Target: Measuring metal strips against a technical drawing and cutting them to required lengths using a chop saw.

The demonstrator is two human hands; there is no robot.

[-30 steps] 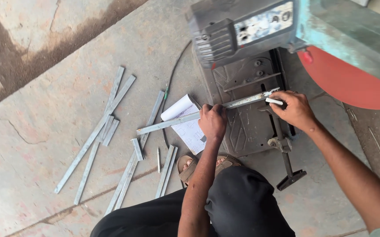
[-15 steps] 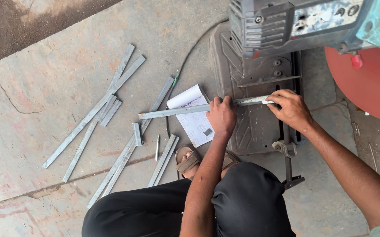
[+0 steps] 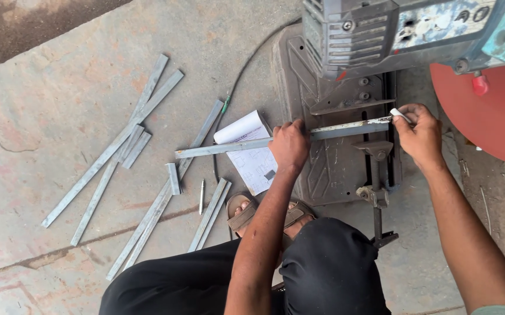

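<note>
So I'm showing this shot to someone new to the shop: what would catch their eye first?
Probably the big red cutting disc at the right edge, beside the grey saw housing at the top. Next, the long metal strip lying across the saw base, left hand pressing it, right hand at its end. Loose strips lie scattered on the stone floor at left.

Left arm extends forward from the lower centre, elbow slightly bent, forearm bare. Left hand [image 3: 290, 146] lies palm down, knuckles up, fingers curled in a closed grip. Right arm reaches in from the lower right, forearm bare, wrist straight. Right hand [image 3: 420, 135] is held back-up, fingers bent inward, thumb and forefinger pinched together at its upper left. Hands are well apart.
</note>
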